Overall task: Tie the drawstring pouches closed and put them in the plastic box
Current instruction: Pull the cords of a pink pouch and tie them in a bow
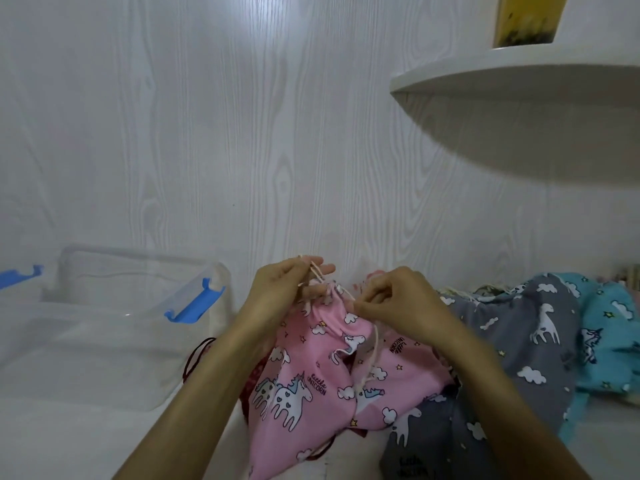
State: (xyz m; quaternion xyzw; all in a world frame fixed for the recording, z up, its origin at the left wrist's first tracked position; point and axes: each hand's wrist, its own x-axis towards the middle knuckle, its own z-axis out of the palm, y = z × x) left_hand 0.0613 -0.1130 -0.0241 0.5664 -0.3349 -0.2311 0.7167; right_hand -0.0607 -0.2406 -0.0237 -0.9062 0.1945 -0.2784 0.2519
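Observation:
A pink unicorn-print pouch (304, 375) is held up in front of me, its mouth gathered. My left hand (280, 289) pinches the cream drawstring (317, 271) above the gathered top. My right hand (398, 303) pinches the other cord end just right of the pouch mouth. A loose length of cord (374, 355) hangs down over the pink fabric. The clear plastic box (104, 327) with blue latches (195, 303) stands open at the left, with nothing visible inside it.
A grey unicorn pouch (519, 341) and a turquoise one (609, 337) lie heaped at the right. A dark red pouch with a cord (197, 358) peeks out under my left forearm. A white corner shelf (519, 81) juts out overhead at the upper right. The wall stands close behind.

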